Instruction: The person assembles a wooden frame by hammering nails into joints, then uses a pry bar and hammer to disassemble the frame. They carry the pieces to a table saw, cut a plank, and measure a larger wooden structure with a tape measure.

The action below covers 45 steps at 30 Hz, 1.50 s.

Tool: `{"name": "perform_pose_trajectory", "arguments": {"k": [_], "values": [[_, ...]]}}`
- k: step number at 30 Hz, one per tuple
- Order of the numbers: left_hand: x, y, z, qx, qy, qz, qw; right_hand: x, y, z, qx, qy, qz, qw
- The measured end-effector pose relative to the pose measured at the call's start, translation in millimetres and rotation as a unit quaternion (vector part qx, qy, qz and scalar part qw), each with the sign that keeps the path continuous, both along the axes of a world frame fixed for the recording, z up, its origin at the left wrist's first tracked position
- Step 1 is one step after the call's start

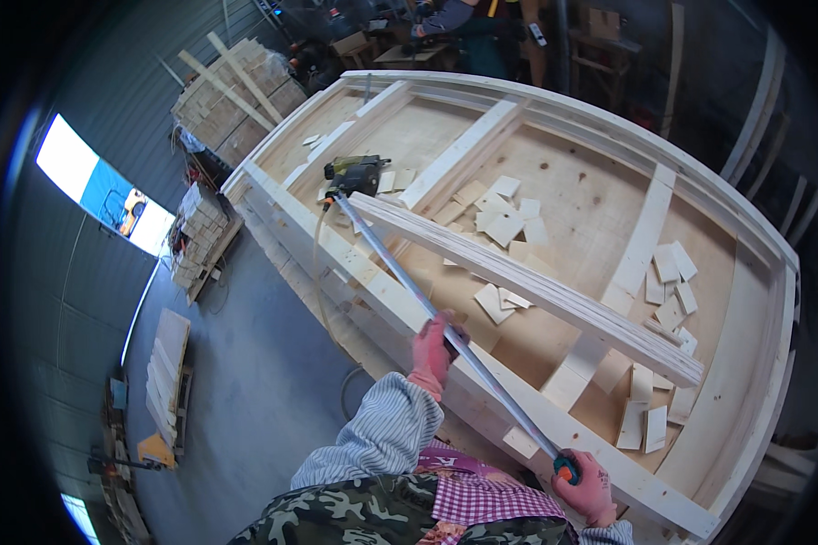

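Observation:
A long silver metal pole point(386, 254) slants across the near side of a large wooden frame point(645, 490). My left hand point(433, 352), in a pink glove, is closed round its middle. My right hand point(586, 488), gloved too, grips its near end, where a dark green and orange fitting point(568, 469) shows. The pole's far end reaches a green and black nail gun point(356, 174) resting on the frame, with a pale hose point(316, 263) hanging from it. Beyond my hands, a thick laminated beam point(536, 289) lies lengthwise over the crosspieces.
Small pale wood blocks point(500, 216) lie scattered in several groups on the frame's plywood panel point(577, 173). Stacked timber point(200, 227) and a board-laden pallet point(166, 363) stand on the floor at left. Another person point(450, 18) is at the far side, near a workbench.

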<state>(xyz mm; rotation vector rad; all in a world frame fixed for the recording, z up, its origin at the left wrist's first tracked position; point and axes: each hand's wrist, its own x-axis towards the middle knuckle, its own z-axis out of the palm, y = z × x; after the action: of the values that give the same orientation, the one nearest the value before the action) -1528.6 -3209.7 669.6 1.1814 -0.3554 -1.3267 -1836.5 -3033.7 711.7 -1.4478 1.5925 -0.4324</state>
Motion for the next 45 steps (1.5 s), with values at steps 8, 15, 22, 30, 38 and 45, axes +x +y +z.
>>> {"name": "perform_pose_trajectory", "arguments": {"k": [8, 15, 22, 30, 38, 45], "values": [[-20, 61, 3, 0.068, 0.002, -0.312, 0.948, 51, 16, -4, 0.013, -0.031, -0.043, 0.998], [-23, 77, -3, 0.113, 0.003, -0.44, 0.891, 76, 25, 7, -0.056, -0.017, -0.218, 0.974], [-17, 48, 1, 0.115, -0.038, -0.35, 0.929, 35, 52, -4, -0.091, -0.139, -0.451, 0.877], [-46, 50, 17, 0.108, -0.083, -0.378, 0.916, -86, 56, -27, -0.158, 0.069, -0.503, 0.847], [-52, 79, 14, 0.125, -0.103, -0.322, 0.933, -227, 22, -87, -0.008, 0.251, -0.474, 0.844], [-28, 119, -10, 0.158, -0.096, -0.229, 0.956, -243, -42, -122, -0.029, 0.366, -0.423, 0.828]]}}
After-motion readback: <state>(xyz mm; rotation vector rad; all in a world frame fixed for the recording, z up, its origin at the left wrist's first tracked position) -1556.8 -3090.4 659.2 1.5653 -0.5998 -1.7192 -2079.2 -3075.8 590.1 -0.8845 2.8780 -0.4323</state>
